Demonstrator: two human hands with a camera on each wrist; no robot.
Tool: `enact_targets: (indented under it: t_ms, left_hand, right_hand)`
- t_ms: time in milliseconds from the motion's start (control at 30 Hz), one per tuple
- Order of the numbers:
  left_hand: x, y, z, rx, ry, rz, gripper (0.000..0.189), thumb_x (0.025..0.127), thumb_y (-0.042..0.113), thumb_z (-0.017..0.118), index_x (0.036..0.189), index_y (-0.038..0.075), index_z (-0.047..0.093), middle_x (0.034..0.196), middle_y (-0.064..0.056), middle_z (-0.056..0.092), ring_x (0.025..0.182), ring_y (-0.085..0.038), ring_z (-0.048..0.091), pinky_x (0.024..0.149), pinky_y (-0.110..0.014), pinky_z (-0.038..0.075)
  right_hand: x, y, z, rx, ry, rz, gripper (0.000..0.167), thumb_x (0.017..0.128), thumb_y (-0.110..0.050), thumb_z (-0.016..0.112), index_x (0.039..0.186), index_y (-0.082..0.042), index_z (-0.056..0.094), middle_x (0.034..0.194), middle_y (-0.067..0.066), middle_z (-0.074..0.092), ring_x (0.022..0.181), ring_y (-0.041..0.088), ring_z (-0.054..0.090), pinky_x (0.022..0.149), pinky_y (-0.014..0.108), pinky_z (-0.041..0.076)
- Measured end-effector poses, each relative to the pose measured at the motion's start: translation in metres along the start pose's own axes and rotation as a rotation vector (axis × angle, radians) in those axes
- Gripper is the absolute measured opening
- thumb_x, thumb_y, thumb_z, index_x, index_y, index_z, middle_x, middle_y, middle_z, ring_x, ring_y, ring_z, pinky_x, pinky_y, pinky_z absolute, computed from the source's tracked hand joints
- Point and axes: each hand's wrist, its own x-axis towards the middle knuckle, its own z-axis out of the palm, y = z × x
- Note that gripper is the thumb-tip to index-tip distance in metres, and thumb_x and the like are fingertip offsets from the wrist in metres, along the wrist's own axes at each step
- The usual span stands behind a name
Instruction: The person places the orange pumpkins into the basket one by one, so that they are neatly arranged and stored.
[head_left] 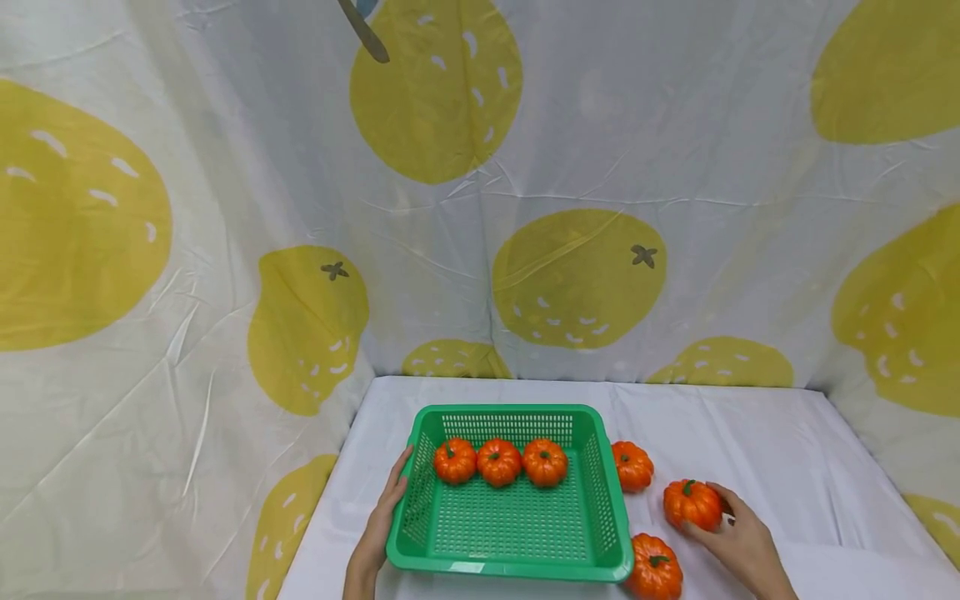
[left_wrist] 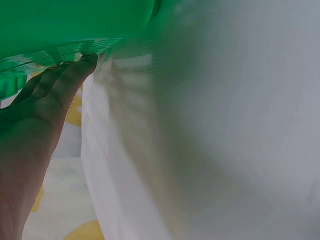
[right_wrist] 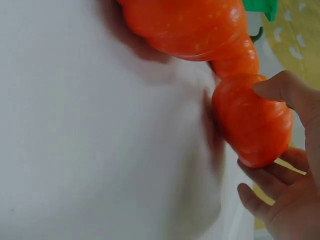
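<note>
A green plastic basket [head_left: 510, 572] holds three small orange pumpkins in a row toward its back. My left hand [head_left: 381, 518] lies along the basket's left side. In the left wrist view its fingers [left_wrist: 75, 75] stretch out nearly straight against the basket wall. To the right of the basket, my right hand [head_left: 742, 542] grips a small orange pumpkin [head_left: 688, 503] with a green stem. The right wrist view shows the thumb on one side of this pumpkin [right_wrist: 252, 122] and the fingers on the other, close over the white cloth.
Two more pumpkins lie against the basket's right side, one toward the back [head_left: 633, 467] and one in front [head_left: 654, 568]. White cloth [head_left: 750, 433] covers the table. Hanging fabric printed with yellow fruit [head_left: 577, 279] encloses the back and sides.
</note>
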Motion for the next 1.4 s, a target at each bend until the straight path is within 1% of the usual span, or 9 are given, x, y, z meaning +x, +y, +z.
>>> enact_targets:
  t_ms: [133,400,600,700,900,967,1133,1300,1400]
  left_hand:
    - [0.0,0.0,0.0,-0.005,-0.005,-0.001,0.055,0.112,0.047,0.026,0.166,0.037,0.018,0.177,-0.005,0.0,0.162,-0.04,-0.008,0.121,-0.076,-0.007]
    - [0.0,0.0,0.0,-0.012,-0.007,0.001,0.055,0.112,0.047,0.027,0.166,0.037,0.019,0.177,-0.005,0.0,0.162,-0.039,-0.008,0.121,-0.075,-0.007]
    - [-0.001,0.002,-0.004,0.0,-0.002,-0.006,0.055,0.112,0.047,0.027,0.166,0.037,0.019,0.177,-0.005,0.0,0.161,-0.04,-0.008,0.121,-0.076,-0.007]
    - [0.0,0.002,-0.003,0.006,-0.008,-0.007,0.055,0.112,0.047,0.028,0.166,0.037,0.018,0.177,-0.006,-0.001,0.161,-0.04,-0.008,0.121,-0.076,-0.007]
    - [0.0,0.002,-0.001,0.011,-0.013,-0.009,0.055,0.112,0.048,0.028,0.166,0.038,0.019,0.177,-0.005,0.0,0.162,-0.04,-0.007,0.121,-0.076,-0.006]
    - [0.001,0.002,0.0,0.009,-0.011,-0.009,0.055,0.112,0.048,0.028,0.165,0.038,0.019,0.177,-0.004,0.001,0.162,-0.04,-0.007,0.121,-0.076,-0.006]
    - [0.001,0.001,0.0,0.014,-0.006,-0.007,0.055,0.112,0.048,0.028,0.165,0.039,0.02,0.177,-0.004,0.002,0.162,-0.04,-0.006,0.121,-0.076,-0.006]
    - [0.001,0.001,-0.001,0.014,-0.007,-0.006,0.054,0.112,0.047,0.028,0.165,0.039,0.02,0.177,-0.004,0.001,0.162,-0.039,-0.006,0.122,-0.076,-0.006]
    - [0.0,0.001,-0.001,0.016,-0.007,-0.005,0.054,0.112,0.047,0.028,0.165,0.038,0.02,0.177,-0.004,0.002,0.162,-0.039,-0.007,0.122,-0.075,-0.006]
  right_hand:
    - [0.002,0.006,0.006,0.043,0.013,0.029,0.116,0.082,-0.06,0.081,0.156,0.01,0.025,0.156,0.042,0.03,0.134,0.06,0.038,0.111,0.07,0.04]
    - [0.0,0.025,-0.001,0.008,0.04,0.034,0.11,0.085,-0.048,0.082,0.154,0.013,0.023,0.153,0.041,0.028,0.128,0.059,0.041,0.105,0.071,0.042]
    - [0.002,0.025,0.003,0.037,0.054,0.058,0.114,0.085,-0.054,0.081,0.155,0.013,0.022,0.151,0.042,0.03,0.128,0.057,0.041,0.107,0.07,0.041]
    - [0.002,0.018,0.009,0.075,0.098,0.053,0.114,0.084,-0.056,0.081,0.156,0.012,0.023,0.151,0.041,0.033,0.131,0.054,0.041,0.11,0.068,0.039]
    - [-0.001,-0.007,0.013,0.106,0.152,-0.06,0.108,0.089,-0.052,0.078,0.16,0.008,0.022,0.152,0.037,0.035,0.135,0.05,0.04,0.109,0.065,0.04]
    - [-0.002,-0.018,0.012,0.094,0.185,-0.104,0.103,0.09,-0.051,0.077,0.16,0.005,0.026,0.151,0.035,0.038,0.132,0.048,0.043,0.103,0.059,0.045]
    - [-0.007,-0.048,0.012,0.089,0.235,-0.24,0.094,0.09,-0.05,0.078,0.158,0.0,0.035,0.149,0.029,0.046,0.128,0.041,0.049,0.092,0.043,0.046]
    - [-0.013,-0.08,0.02,0.121,0.249,-0.352,0.086,0.091,-0.047,0.078,0.157,-0.006,0.042,0.148,0.02,0.053,0.123,0.029,0.051,0.089,0.025,0.044]
    - [-0.015,-0.098,0.025,0.139,0.245,-0.384,0.083,0.091,-0.047,0.078,0.156,-0.009,0.044,0.147,0.016,0.055,0.121,0.025,0.05,0.092,0.024,0.044]
